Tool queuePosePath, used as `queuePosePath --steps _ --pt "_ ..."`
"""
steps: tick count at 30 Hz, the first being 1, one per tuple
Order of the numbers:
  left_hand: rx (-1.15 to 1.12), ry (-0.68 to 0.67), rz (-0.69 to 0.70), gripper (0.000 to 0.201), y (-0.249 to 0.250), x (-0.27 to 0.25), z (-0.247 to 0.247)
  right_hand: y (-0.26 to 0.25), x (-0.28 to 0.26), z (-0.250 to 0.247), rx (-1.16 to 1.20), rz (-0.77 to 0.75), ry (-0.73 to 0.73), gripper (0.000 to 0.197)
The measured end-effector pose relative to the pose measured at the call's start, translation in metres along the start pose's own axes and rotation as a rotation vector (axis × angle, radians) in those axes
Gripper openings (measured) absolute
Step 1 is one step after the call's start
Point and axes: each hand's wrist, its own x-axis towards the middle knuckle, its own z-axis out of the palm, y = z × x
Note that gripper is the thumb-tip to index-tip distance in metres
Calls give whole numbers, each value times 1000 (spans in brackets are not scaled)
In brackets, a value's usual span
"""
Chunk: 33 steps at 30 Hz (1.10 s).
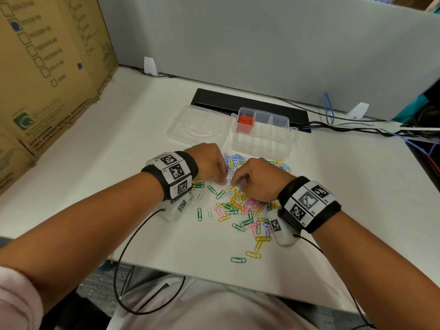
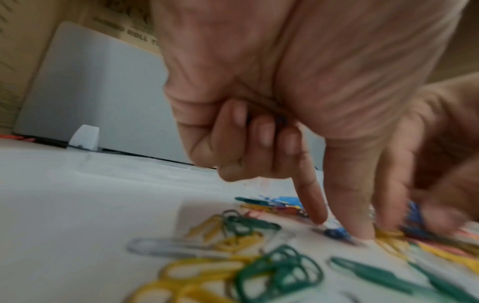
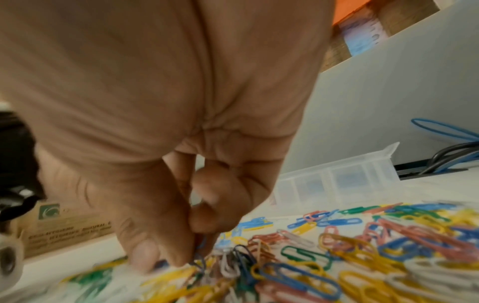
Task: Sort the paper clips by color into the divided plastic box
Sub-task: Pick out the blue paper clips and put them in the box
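A loose pile of coloured paper clips (image 1: pixel 240 203) lies on the white desk. Behind it stands the clear divided box (image 1: pixel 262 139), lid (image 1: pixel 197 126) open to the left, with orange clips (image 1: pixel 245 120) in one back compartment. My left hand (image 1: pixel 225 181) is over the pile's left edge. In the left wrist view its thumb and forefinger tips close on a blue clip (image 2: pixel 337 232) on the desk, while three curled fingers (image 2: pixel 261 133) hold something dark blue in the palm. My right hand (image 1: pixel 234 182) pinches a blue clip (image 3: pixel 201 246) between thumb and forefinger.
A cardboard box (image 1: pixel 47 67) walls the left side. A grey partition (image 1: pixel 262 44) runs along the back, with a black bar (image 1: pixel 250 104) and cables (image 1: pixel 357 127) at its foot. Stray clips (image 1: pixel 238 260) lie near the desk's front edge.
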Motion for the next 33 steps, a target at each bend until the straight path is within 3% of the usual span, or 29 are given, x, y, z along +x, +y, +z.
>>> queuePosePath --steps 4,9,11,12,15,19,23,25,27,30,33 --pt "144 0 42 13 11 -3 4 4 7 -8 182 65 198 26" --pt "137 -59 -49 33 4 -8 -5 2 19 -19 366 128 372 14" --pt "-152 -1 -128 32 0 -8 -13 -3 21 -23 444 123 414 18" --pt "-431 11 -167 28 -3 -7 -17 -6 23 -24 488 113 429 19" --pt "-1234 -121 -229 16 -9 -8 -26 -24 27 -26 583 37 431 16" --pt "-1558 -222 -177 16 -10 -4 -16 -51 36 -27 669 -42 374 19" --pt "-1717 -193 -232 18 -15 1 -10 -44 48 -28 591 3 454 3" --pt "-1708 -162 -292 22 -22 2 -13 -33 57 -26 513 46 470 5" --pt "-1545 -86 -332 27 -28 4 -17 -23 66 -20 371 105 381 13" --pt "-1076 59 -309 24 -32 10 -20 -15 75 -12 205 181 198 18" --pt "-642 181 -193 13 -27 16 -23 -11 74 -8 152 234 104 13"
